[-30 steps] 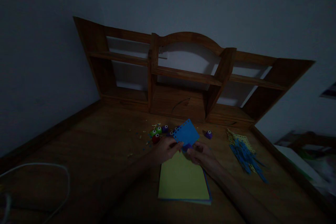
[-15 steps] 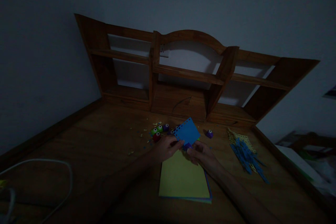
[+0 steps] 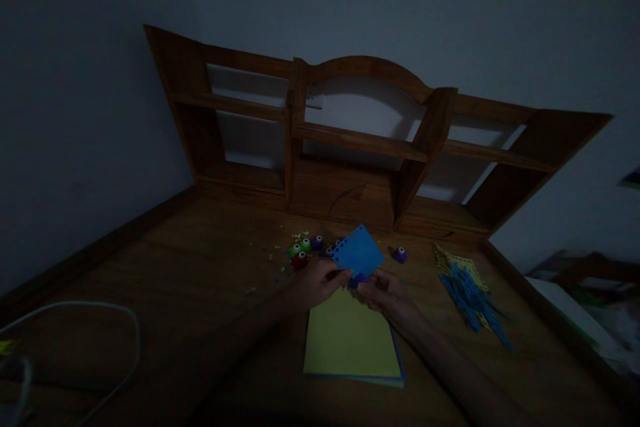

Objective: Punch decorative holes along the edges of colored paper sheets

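Observation:
A blue sheet of paper (image 3: 359, 253) with a row of punched holes along its upper-left edge is held up, tilted, above a stack of coloured paper. My left hand (image 3: 320, 285) pinches its lower-left edge. My right hand (image 3: 387, 290) is closed around a small purple paper punch (image 3: 359, 279) at the sheet's near corner; whether paper sits inside its slot is hidden. Just beyond my left hand stand a red punch (image 3: 299, 260), green punches (image 3: 296, 250) and several purple ones. Beneath my hands lies the paper stack (image 3: 353, 340), yellow on top.
Another purple punch (image 3: 400, 254) stands alone to the right. Farther right lie cut blue strips (image 3: 467, 297) and punched yellow paper (image 3: 470, 268). Tiny paper bits (image 3: 271, 257) are scattered at left. A wooden shelf (image 3: 345, 190) runs along the back; a white cable (image 3: 133, 327) curves at left.
The blue sheet and purple punch have shifted very slightly to the right in view. Both hands keep their grip; the view itself has moved a little.

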Tool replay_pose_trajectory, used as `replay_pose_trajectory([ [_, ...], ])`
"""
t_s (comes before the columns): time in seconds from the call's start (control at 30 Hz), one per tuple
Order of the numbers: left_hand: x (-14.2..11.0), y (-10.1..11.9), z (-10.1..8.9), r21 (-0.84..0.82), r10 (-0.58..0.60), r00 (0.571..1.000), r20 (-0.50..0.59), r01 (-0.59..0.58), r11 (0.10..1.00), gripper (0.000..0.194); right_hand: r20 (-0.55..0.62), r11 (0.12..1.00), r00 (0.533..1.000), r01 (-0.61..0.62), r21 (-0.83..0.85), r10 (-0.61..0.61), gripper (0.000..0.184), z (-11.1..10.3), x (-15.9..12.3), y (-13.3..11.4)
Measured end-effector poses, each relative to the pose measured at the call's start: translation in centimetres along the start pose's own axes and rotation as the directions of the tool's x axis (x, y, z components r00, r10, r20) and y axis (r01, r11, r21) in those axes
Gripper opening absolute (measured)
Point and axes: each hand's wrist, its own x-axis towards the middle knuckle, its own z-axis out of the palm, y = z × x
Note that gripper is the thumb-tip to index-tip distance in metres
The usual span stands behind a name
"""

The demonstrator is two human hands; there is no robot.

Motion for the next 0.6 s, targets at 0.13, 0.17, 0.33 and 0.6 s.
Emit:
replay_pose_trajectory([
  [0.13,-0.2,0.19,0.01,-0.003,0.02,0.999,0.04,-0.019,1.0,0.045,-0.05,1.0,0.998,0.023,-0.015,-0.024,0.031,-0.08,-0.1,0.53],
  [0.17,-0.27,0.29,-0.01,-0.004,0.013,0.999,0.045,-0.013,1.0,0.045,-0.045,1.0,0.999,0.028,-0.007,-0.029,0.03,-0.01,-0.18,0.52],
  [0.33,-0.51,0.64,-0.1,-0.013,-0.031,0.999,0.03,0.032,0.999,0.042,0.004,0.998,0.998,0.057,-0.007,-0.057,0.027,0.47,-0.58,-0.02],
  [0.6,-0.44,0.17,0.08,-0.026,-0.052,0.998,0.033,0.053,0.998,0.045,-0.007,0.999,0.999,0.035,0.028,-0.035,0.025,0.77,-0.64,-0.42],
])
